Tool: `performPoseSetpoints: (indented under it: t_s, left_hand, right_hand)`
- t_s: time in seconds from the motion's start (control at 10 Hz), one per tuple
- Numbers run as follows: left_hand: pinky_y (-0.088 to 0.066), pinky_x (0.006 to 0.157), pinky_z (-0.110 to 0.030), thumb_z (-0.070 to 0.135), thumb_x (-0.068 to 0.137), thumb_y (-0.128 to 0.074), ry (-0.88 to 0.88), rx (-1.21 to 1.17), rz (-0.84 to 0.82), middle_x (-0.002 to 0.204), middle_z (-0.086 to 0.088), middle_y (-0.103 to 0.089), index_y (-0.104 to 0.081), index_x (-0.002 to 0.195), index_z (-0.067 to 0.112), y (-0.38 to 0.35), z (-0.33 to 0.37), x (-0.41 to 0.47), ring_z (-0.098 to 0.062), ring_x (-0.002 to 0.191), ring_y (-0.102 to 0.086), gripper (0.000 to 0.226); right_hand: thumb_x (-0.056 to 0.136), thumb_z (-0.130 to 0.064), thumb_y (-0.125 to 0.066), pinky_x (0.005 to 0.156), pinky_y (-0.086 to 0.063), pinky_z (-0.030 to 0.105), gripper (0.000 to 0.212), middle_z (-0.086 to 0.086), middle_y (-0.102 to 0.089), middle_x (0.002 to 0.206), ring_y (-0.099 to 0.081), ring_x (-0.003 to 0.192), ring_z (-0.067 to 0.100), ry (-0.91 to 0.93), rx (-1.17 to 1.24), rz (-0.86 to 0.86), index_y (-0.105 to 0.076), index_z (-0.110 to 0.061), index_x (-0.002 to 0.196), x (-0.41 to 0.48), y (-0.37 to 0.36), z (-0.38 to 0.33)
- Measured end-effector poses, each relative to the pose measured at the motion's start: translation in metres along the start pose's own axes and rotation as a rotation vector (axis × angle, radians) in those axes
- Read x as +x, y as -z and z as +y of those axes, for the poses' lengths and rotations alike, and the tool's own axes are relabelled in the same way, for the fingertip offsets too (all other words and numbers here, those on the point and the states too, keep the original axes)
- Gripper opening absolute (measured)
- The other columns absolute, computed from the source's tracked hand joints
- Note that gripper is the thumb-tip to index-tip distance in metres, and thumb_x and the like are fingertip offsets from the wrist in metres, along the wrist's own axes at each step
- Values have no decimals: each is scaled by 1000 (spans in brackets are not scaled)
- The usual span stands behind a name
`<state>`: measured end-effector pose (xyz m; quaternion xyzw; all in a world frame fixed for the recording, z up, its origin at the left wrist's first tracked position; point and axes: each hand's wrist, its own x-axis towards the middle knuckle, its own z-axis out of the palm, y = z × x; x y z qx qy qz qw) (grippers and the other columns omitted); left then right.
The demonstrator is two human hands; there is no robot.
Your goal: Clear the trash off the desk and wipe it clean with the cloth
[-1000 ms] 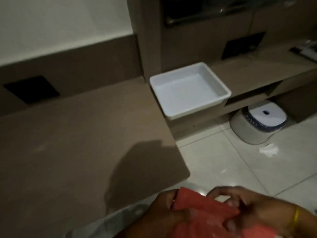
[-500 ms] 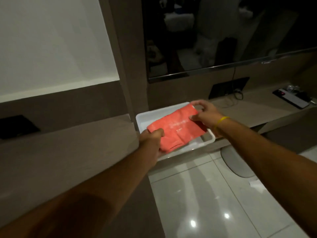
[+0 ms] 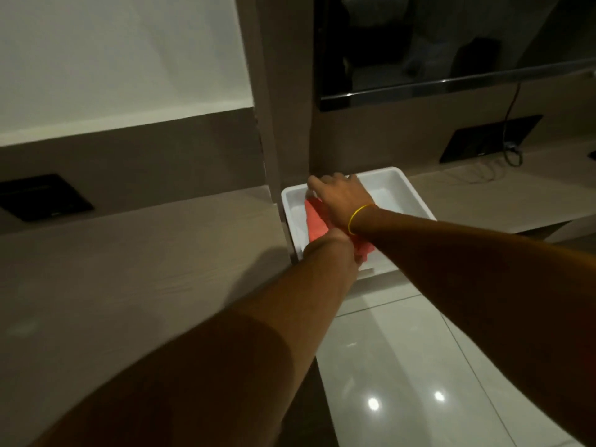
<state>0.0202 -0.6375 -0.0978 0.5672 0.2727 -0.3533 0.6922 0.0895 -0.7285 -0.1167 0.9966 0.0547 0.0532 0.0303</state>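
Note:
The red cloth [image 3: 314, 221] lies folded inside the white tray [image 3: 416, 195], on a lower shelf just right of the brown desk [image 3: 129, 269]. My right hand [image 3: 342, 198], with a yellow band at the wrist, lies on top of the cloth, and its fingers curl over the cloth's far end. My left hand [image 3: 325, 241] reaches to the cloth's near end. Its fingers are hidden beneath my right wrist, so its grip cannot be seen. My forearms cross over the tray. No trash shows on the desk top.
A dark screen [image 3: 451, 43] hangs on the wall above the shelf. Black socket panels [image 3: 45, 196] [image 3: 490, 138] sit in the back wall, one with a cable [image 3: 512, 150] plugged in. Glossy white floor tiles [image 3: 403, 366] lie below at the right.
The cloth went from near my body to above the tray, then down into it. My right hand moved left across the cloth and now crosses over my left wrist.

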Motion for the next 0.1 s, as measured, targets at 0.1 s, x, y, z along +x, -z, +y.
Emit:
performPoseSetpoints:
  t_s: [0.1]
  left_hand:
    - [-44,123,-52,5,112,-40,-56,81,132,152,-32,-57,-52,149,-8,17,0,2,-47,143,-55,41]
  right_hand:
    - [90,-23,-62,89,-50,46,33,13,-71,114,-63,105,37,-41,-6,61,-58,-14,122,-12,19,-10]
